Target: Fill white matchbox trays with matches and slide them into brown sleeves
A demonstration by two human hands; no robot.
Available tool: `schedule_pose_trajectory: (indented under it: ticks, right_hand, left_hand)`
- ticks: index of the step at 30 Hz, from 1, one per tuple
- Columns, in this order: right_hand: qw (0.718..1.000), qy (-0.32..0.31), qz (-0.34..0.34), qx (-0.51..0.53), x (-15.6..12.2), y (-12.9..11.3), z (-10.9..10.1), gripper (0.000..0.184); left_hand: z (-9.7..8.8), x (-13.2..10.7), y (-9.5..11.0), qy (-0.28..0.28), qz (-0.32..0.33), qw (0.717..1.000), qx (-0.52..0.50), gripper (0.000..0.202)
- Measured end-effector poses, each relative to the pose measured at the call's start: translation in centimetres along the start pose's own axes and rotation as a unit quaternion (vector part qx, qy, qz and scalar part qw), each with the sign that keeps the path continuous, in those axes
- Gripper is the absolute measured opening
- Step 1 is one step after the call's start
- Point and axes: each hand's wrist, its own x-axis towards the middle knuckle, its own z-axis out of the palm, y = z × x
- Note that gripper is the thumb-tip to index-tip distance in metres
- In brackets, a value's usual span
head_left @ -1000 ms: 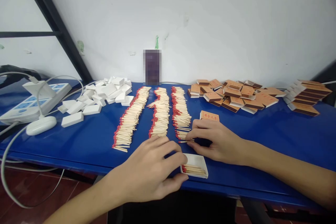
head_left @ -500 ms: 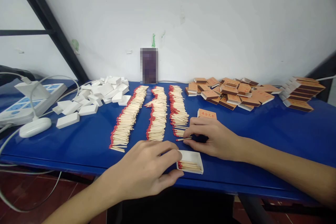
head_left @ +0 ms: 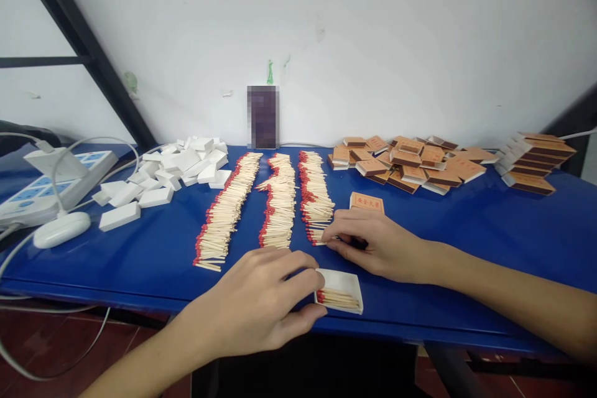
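My left hand (head_left: 268, 298) grips the left end of a white matchbox tray (head_left: 352, 283) between thumb and fingers, near the table's front edge. Several red-tipped matches (head_left: 340, 300) lie in the tray along its near side. My right hand (head_left: 377, 245) is closed in a pinch at the near end of the right-hand row of matches (head_left: 314, 189). Its fingertips are on a match there, partly covered by the fingers. Just beyond that hand lies one orange matchbox sleeve (head_left: 367, 203). Two more rows of matches, the middle row (head_left: 280, 217) and the left row (head_left: 228, 211), stretch alongside.
A heap of white trays (head_left: 181, 161) lies at the back left, near a power strip (head_left: 93, 180) and a white cable puck (head_left: 63, 229). Orange sleeves (head_left: 410, 161) are piled at the back right, beside a stack of sleeves (head_left: 536, 165). A blurred dark panel (head_left: 263, 118) stands against the wall.
My right thumb and fingers have closed together at the row's near end, where a single match lay between them. My left hand still holds the tray, almost unmoved.
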Motion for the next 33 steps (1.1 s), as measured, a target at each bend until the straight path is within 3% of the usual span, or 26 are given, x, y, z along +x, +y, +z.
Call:
schedule_pose_trajectory:
  ticks: [17, 33]
  right_hand:
    - [0.998, -0.001, -0.049, -0.039, -0.15, -0.08, -0.27, 0.025]
    - [0.998, -0.006, -0.046, -0.035, -0.09, -0.18, -0.23, 0.025]
  left_hand:
    - [-0.14, 0.01, 0.06, -0.005, -0.001, 1.000, -0.002, 0.012]
    - [-0.11, 0.03, 0.11, -0.010, -0.005, 1.000, -0.003, 0.012]
